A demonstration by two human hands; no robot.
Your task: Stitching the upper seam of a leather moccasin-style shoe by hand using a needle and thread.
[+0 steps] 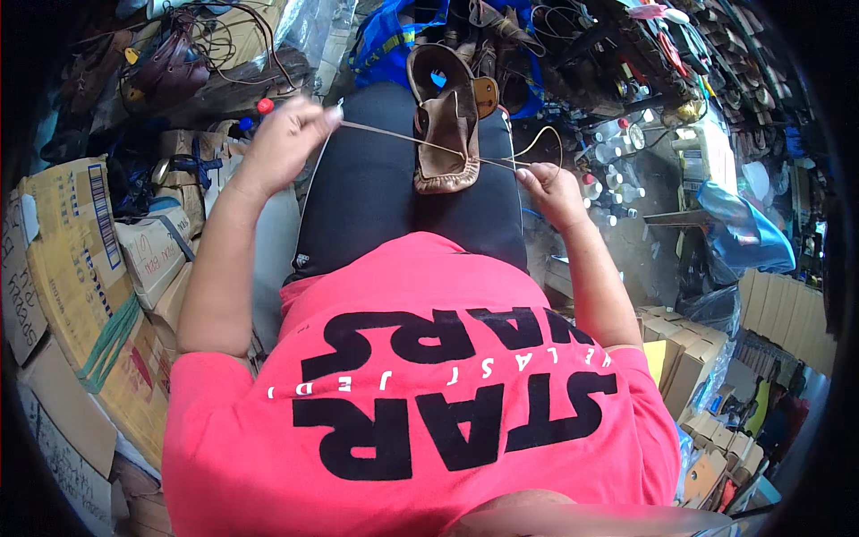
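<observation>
A brown leather shoe, moccasin-like with a gathered toe, lies across my thighs with its toe toward me. A pale thread runs through its front part and stretches out to both sides. My left hand is raised left of the shoe, fingers closed on one end of the thread. A small shiny tip shows at those fingers; I cannot make out whether it is a needle. On the right, my right hand pinches the other stretch of thread close to the shoe. A loose loop of it arcs above that hand.
Cardboard boxes are stacked on the left. A blue plastic bag lies beyond my knees, beside more leather pieces. Several small bottles stand to the right, near a shiny blue sheet and more cartons.
</observation>
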